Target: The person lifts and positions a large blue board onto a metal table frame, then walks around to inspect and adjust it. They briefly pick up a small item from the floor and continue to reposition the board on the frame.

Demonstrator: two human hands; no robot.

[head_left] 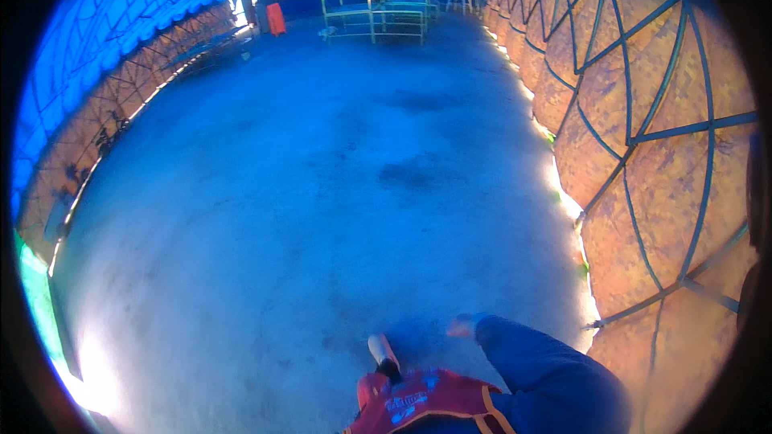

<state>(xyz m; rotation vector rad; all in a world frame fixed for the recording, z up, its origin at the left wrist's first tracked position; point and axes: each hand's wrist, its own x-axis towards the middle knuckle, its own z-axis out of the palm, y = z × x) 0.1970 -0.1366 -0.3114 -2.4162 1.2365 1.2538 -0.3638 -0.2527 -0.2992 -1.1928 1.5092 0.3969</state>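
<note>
Near edge, right of centre: right hand [465, 325], at the end of a blue sleeve [547, 378], swung out low over the floor [322, 193]. It is blurred, so whether the fingers are spread or closed cannot be told; nothing shows in its grip.
Left hand: out of the picture.
Just left of the right hand: white shoe tip [381, 347], pointing far, on the floor, apart from the hand; the nearest thing to it.
Near edge, centre: red garment [426, 400] with blue print.
Floor: grey concrete, long and wide, with dark stains around the middle.
Right side: wall [659, 153] of orange sheeting behind dark rod mesh, running from near to far, light leaking in along its foot.
Left side: a like wall [96, 141], blue cover [121, 16] arching above it.
Far end: pale metal racks [374, 12]; an orange object [276, 18] to their left.
Progress: nothing picked up, nothing set down; the racks stand well apart from the person, with open floor between.
</note>
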